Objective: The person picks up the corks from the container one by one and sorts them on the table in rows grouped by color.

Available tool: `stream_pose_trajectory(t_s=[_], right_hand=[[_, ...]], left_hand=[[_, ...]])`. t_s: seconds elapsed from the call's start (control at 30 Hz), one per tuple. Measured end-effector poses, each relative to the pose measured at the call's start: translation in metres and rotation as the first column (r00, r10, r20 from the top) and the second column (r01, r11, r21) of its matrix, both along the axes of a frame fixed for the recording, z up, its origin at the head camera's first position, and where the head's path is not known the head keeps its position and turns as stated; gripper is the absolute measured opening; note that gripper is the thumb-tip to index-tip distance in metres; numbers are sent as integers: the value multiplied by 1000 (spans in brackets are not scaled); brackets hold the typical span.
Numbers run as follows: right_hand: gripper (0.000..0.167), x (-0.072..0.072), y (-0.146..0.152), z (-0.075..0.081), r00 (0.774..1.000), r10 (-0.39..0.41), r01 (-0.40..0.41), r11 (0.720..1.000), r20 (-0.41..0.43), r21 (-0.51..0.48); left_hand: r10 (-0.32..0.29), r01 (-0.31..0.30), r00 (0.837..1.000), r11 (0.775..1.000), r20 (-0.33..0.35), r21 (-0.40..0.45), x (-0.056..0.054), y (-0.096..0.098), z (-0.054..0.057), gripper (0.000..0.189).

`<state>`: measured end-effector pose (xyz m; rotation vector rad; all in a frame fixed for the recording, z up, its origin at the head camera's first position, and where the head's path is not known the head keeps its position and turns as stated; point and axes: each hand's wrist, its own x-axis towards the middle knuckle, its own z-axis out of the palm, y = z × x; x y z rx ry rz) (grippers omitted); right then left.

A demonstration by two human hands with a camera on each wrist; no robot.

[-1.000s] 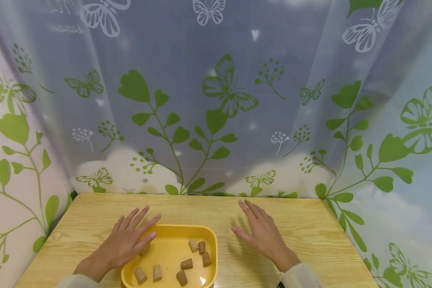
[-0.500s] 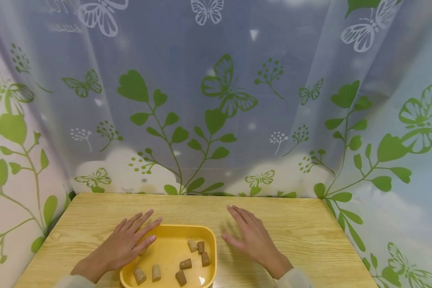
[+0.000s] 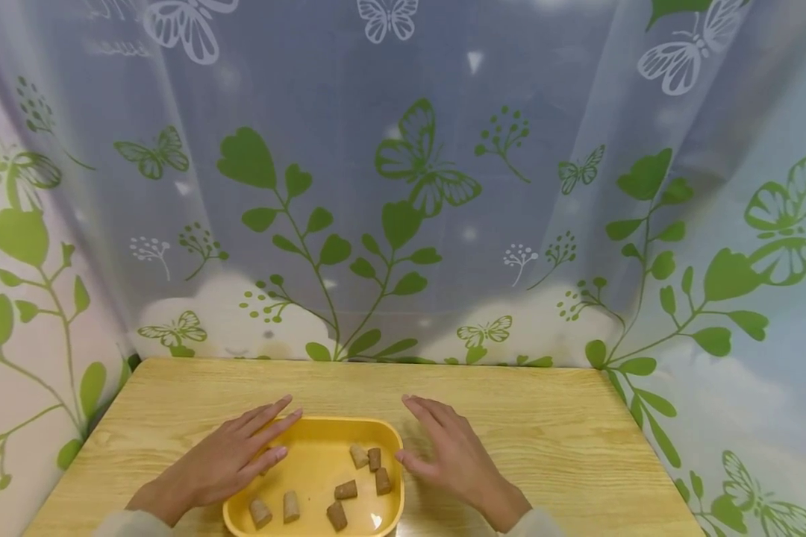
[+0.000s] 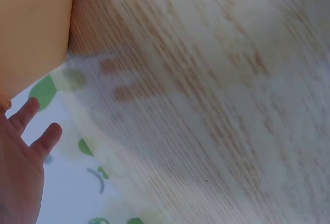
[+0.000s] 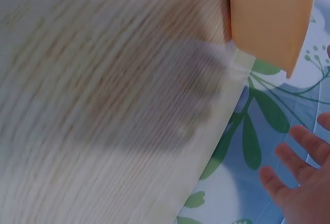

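A yellow tray [image 3: 322, 426] with rounded corners sits at the front of the table, holding several short cork-like plugs [image 3: 345, 490], some light tan and some darker brown. Over its left rim my left hand [image 3: 218, 459] spreads with straight fingers, partly covering one plug near the far left corner. My right hand [image 3: 453, 455] is at the right rim, thumb tip right at the edge, fingers extended. In the left wrist view, fingers [image 4: 46, 139] show beside the tray's outer wall [image 4: 33, 28]. The right wrist view shows spread fingers [image 5: 296, 162] below the tray wall [image 5: 270, 23].
The wooden table [image 3: 564, 440] has a light grain and ends at a back edge. A curtain [image 3: 349, 186] printed with green leaves and butterflies rises behind it and along both sides.
My right hand has moved left, from out over the table to the tray's right rim. The left hand has shifted only slightly. The plugs stay in place in the tray.
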<state>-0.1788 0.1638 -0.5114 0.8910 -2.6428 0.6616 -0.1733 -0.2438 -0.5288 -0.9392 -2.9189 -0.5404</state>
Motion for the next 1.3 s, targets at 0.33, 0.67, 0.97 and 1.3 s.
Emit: stream_pose_trajectory(t_s=[0.33,0.67,0.97,1.3], right_hand=[[81,5,-13,-1,998,58,-59,997,-23,-40],[71,10,-26,-3,989,150,-147,983,14,-110],[61,15,-40,-4,978,202,-197,976,51,-97],[47,15,-51,-6,948,281,-271,959,148,-86]], left_hand=[[5,-6,999,1000,54,17,1,0,0,57],[7,-7,999,1000,40,13,1,1,0,57],[10,-10,999,1000,41,5,-1,-1,-2,58],[-4,3,1000,1000,15,11,1,1,-1,57]])
